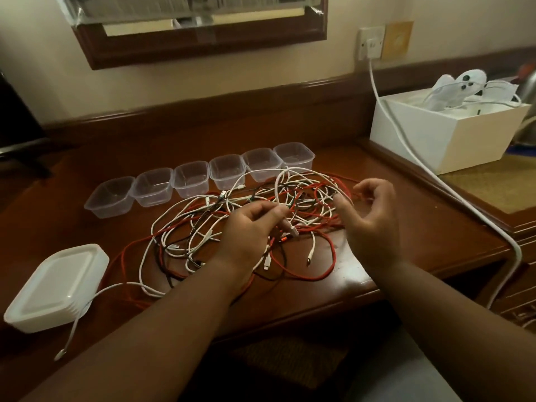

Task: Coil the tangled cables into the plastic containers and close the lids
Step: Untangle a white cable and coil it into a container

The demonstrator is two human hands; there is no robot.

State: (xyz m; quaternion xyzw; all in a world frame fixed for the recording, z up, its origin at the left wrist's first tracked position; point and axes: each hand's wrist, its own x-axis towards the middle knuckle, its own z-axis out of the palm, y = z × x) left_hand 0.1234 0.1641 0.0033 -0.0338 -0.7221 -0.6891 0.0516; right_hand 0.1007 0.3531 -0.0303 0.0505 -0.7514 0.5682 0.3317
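The left grip [249, 227] pinches a white cable [282, 184] out of the tangle [232, 233] beneath it; the right grip [368, 219], beside it, hovers with fingers loosely apart.

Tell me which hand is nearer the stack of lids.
Left. The left hand is over the middle of the cable tangle, with the lid stack at the desk's near left corner. The right hand is farther off, beyond the left hand.
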